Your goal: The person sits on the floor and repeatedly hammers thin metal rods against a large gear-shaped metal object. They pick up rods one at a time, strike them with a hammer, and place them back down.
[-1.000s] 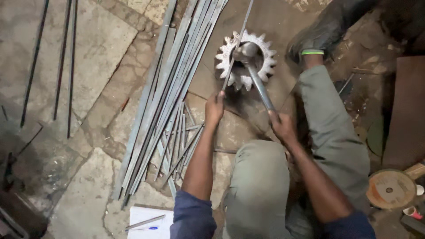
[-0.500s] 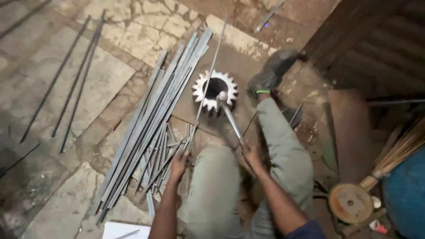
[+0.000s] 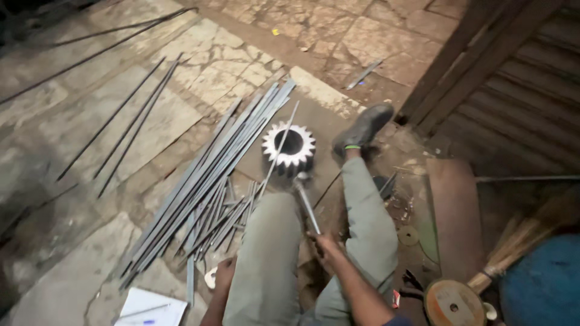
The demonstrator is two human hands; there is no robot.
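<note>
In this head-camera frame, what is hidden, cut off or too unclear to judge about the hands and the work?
- Left hand: behind the knee; what it grips is hidden.
- Right hand: closed on the hammer handle, fingers blurred.
- Thin rod over the toothed gear: its lower end is lost among the flat strips.
- Round disc: cut by the bottom edge.

Dim light, dark corners, soft motion blur

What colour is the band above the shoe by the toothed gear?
Bright green band, clearest in the head view.
</note>
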